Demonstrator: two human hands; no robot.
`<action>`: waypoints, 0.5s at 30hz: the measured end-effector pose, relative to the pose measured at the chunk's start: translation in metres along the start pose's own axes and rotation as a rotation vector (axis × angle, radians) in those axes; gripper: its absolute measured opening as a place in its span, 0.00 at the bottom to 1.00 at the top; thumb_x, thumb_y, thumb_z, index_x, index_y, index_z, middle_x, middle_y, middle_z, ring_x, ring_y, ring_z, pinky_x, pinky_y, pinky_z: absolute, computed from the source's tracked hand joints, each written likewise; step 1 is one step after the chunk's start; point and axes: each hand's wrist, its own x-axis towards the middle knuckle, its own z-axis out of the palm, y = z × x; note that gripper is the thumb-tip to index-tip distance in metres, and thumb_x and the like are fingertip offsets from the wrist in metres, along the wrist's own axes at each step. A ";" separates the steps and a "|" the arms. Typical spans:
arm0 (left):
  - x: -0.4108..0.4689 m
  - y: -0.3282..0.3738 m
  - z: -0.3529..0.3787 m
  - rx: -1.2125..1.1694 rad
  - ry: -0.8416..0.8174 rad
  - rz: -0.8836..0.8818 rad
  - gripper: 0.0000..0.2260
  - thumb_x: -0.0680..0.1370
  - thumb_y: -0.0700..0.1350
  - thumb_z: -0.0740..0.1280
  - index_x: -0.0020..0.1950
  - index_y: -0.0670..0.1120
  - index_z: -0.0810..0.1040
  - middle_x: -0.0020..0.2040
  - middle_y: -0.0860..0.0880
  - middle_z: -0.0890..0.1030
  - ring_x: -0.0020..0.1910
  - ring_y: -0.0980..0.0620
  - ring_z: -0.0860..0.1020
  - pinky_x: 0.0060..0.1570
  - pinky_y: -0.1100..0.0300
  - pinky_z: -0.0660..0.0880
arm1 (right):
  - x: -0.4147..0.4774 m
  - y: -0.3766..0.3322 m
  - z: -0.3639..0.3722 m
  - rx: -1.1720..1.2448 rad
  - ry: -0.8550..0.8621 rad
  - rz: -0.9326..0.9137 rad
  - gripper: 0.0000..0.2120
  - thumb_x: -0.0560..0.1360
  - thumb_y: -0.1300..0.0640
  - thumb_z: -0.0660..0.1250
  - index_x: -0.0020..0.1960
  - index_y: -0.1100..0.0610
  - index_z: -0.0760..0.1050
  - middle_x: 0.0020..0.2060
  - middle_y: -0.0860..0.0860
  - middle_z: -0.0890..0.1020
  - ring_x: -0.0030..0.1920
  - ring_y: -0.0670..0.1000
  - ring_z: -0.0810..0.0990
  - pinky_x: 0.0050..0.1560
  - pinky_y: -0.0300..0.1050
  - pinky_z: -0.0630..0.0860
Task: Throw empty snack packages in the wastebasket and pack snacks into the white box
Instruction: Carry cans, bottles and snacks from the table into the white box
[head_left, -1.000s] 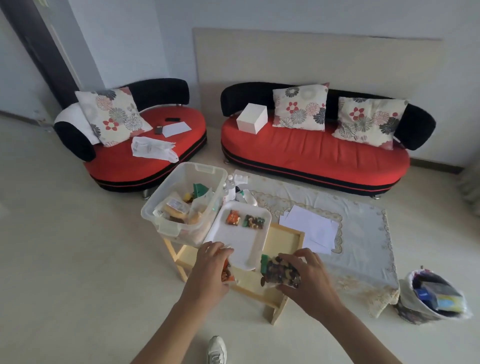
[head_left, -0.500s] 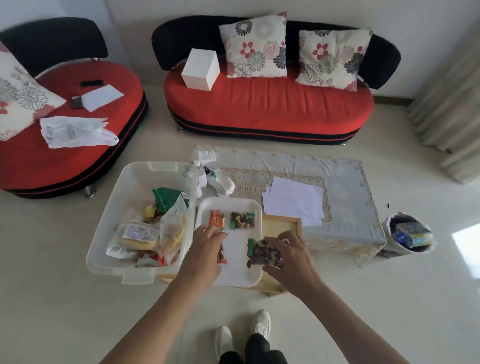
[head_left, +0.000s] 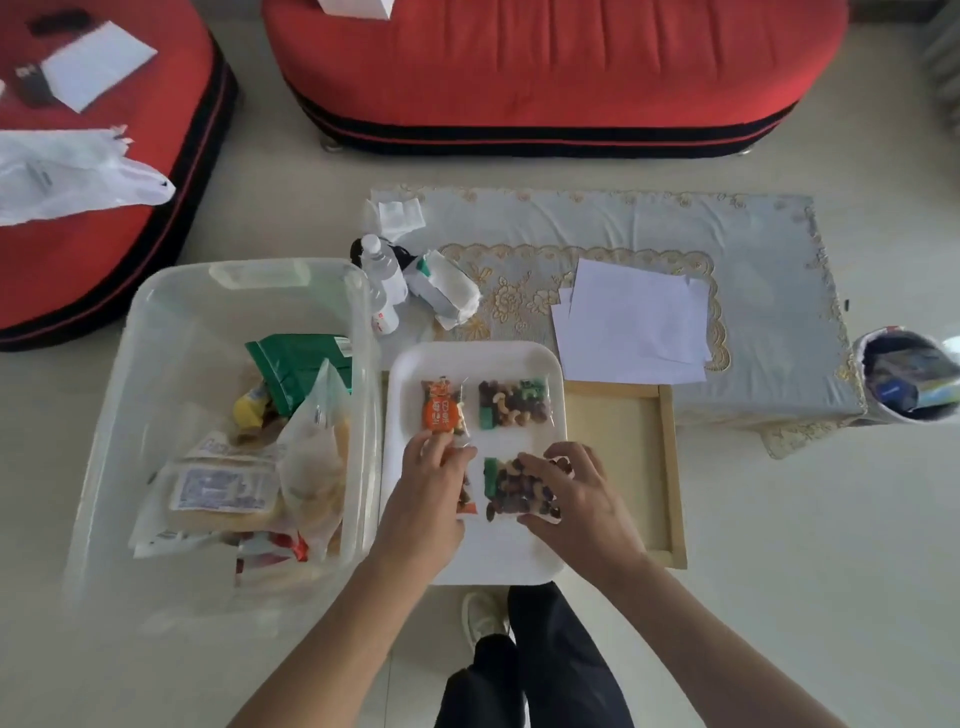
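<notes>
Both hands rest on the white tray (head_left: 498, 556): the left hand (head_left: 428, 488) grips an orange snack packet (head_left: 464, 496), the right hand (head_left: 574, 493) a mixed-nut packet (head_left: 511, 486). Two matching packets (head_left: 514, 404) lie farther up the tray; the wastebasket (head_left: 906, 379) stands well apart, far right.

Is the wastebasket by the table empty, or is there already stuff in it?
Not empty. The wastebasket shows dark and blue packaging inside, near its rim. How full below that, cannot tell.

White characters on the round orange label of the small clear snack packet (head_left: 442, 412), too blurred to read.
</notes>
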 end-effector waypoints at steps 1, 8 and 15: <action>0.005 -0.005 0.006 0.013 -0.014 -0.002 0.36 0.71 0.41 0.78 0.77 0.49 0.68 0.74 0.52 0.64 0.78 0.50 0.55 0.73 0.52 0.69 | 0.002 0.005 0.009 -0.009 -0.005 -0.007 0.33 0.64 0.51 0.83 0.66 0.51 0.78 0.60 0.52 0.74 0.63 0.54 0.70 0.51 0.51 0.82; 0.017 -0.012 0.043 0.021 -0.013 -0.057 0.33 0.71 0.37 0.77 0.74 0.46 0.70 0.74 0.49 0.66 0.77 0.46 0.58 0.70 0.51 0.73 | 0.001 0.034 0.052 -0.060 -0.059 -0.086 0.35 0.62 0.54 0.84 0.66 0.54 0.78 0.59 0.56 0.75 0.62 0.57 0.70 0.52 0.55 0.83; 0.013 -0.020 0.067 0.018 0.004 -0.080 0.31 0.73 0.34 0.74 0.74 0.45 0.70 0.73 0.47 0.68 0.79 0.42 0.56 0.77 0.50 0.61 | 0.002 0.043 0.065 -0.037 -0.045 -0.126 0.35 0.61 0.54 0.85 0.66 0.55 0.78 0.59 0.56 0.75 0.62 0.57 0.71 0.56 0.55 0.82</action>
